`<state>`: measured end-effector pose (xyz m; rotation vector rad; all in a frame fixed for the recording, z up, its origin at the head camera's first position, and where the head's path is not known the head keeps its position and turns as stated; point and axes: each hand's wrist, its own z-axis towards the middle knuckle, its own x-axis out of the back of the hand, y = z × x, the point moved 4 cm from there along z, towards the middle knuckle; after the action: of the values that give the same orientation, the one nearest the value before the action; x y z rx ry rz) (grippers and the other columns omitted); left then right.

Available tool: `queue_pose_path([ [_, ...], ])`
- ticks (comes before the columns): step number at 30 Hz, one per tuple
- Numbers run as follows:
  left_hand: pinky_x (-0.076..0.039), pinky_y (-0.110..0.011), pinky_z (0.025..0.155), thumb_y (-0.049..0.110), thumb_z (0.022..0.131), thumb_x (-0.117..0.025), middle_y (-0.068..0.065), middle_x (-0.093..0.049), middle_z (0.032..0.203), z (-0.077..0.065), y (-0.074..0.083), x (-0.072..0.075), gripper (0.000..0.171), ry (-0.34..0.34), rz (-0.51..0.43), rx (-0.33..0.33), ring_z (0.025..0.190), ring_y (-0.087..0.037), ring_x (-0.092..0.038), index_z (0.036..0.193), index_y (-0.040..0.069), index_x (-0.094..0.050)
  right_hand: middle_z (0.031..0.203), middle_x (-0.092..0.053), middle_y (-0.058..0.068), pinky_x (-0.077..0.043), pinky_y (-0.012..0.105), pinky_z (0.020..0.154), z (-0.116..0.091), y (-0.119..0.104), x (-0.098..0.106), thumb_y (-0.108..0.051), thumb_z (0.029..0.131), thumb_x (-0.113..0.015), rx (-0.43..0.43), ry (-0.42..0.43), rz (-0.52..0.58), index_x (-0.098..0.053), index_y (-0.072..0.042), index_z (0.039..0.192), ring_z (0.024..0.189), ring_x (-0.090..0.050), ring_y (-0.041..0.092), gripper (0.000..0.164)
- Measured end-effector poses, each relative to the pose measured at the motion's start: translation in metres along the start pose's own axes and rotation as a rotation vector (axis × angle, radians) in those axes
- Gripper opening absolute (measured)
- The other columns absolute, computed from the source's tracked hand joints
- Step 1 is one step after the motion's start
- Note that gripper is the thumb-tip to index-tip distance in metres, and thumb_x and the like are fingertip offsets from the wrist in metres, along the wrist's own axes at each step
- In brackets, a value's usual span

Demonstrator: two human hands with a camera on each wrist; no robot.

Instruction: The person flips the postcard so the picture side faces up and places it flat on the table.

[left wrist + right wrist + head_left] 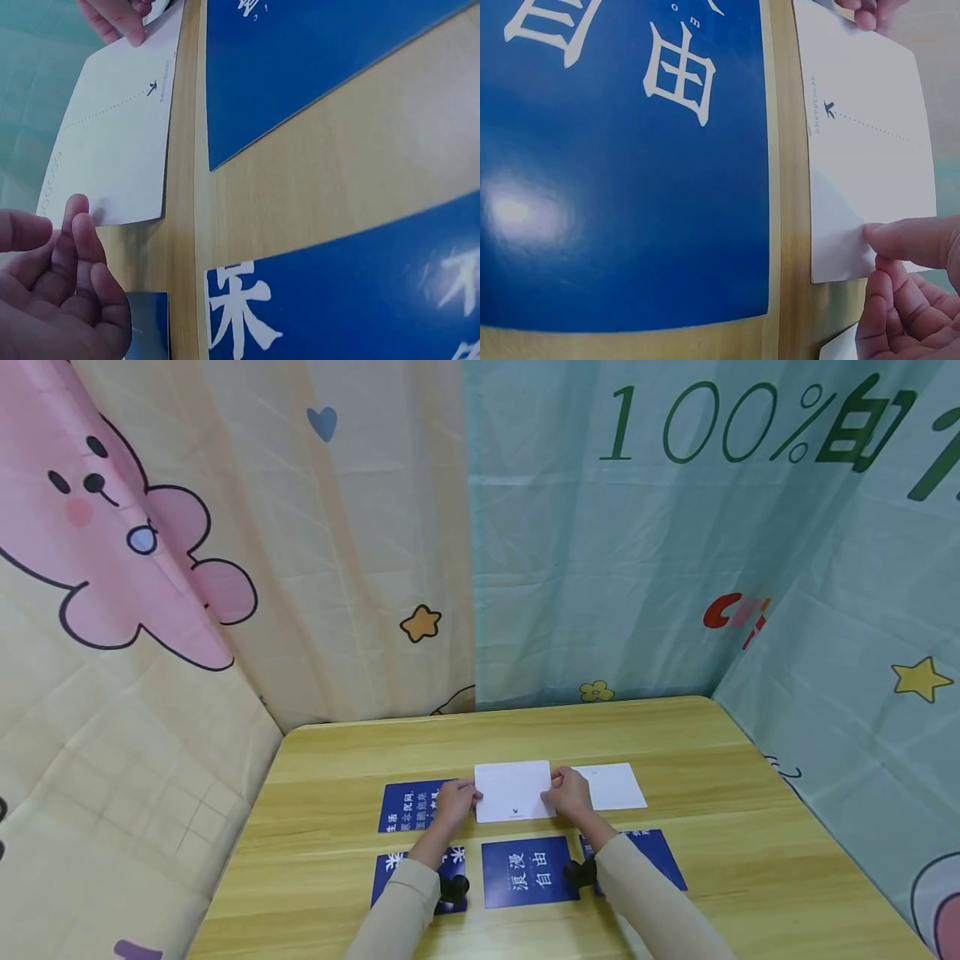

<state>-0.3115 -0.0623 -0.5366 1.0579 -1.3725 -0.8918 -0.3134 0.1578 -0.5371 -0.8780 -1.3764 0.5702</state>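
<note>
Both hands are at a white postcard (513, 791), its printed back with a small bird and dotted line facing up. My left hand (455, 803) has its curled fingertips at the left edge of the card. The thumb of my right hand (915, 300) lies on the card's near right corner, pinching it against the fingers. A blue card with white lettering (528, 872) lies just below the postcard. Another white card (611, 786) lies flat to the right, partly behind my right hand. My left hand partly covers a blue card (405, 806) at the upper left.
More blue lettered cards lie beneath my forearms, one at the lower left (386, 872) and one at the lower right (656, 856). All rest on a wooden table (337, 752). Printed curtains (360, 568) hang behind the table and along both sides.
</note>
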Motion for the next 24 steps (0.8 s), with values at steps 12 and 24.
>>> queue_pose_path([
  [12, -0.042, -0.029, 0.064, 0.015, 0.089, -0.040, -0.009, -0.067, 0.077, 0.0043, -0.0078, 0.0076, 0.035, -0.115, -0.245, 0.143, 0.069, -0.018, -0.063, 0.103, -0.009, -0.061, 0.067, -0.063, 0.008, -0.043, 0.026, 0.054, 0.0068, 0.0106, 0.0010, -0.016, 0.086, -0.058, -0.083, -0.062, 0.271, -0.063, 0.005, 0.084, 0.060, -0.056, 0.018, 0.022],
  [24, -0.038, -0.024, 0.059, 0.017, 0.089, -0.046, -0.006, -0.067, 0.074, 0.0069, -0.0066, 0.0076, 0.030, -0.084, -0.255, 0.151, 0.064, -0.012, -0.060, 0.088, -0.006, -0.065, 0.067, -0.064, 0.007, -0.040, 0.025, 0.053, 0.0096, 0.0097, 0.0027, -0.021, 0.091, -0.051, -0.114, -0.076, 0.352, -0.064, 0.007, 0.088, 0.059, -0.055, 0.015, 0.031],
])
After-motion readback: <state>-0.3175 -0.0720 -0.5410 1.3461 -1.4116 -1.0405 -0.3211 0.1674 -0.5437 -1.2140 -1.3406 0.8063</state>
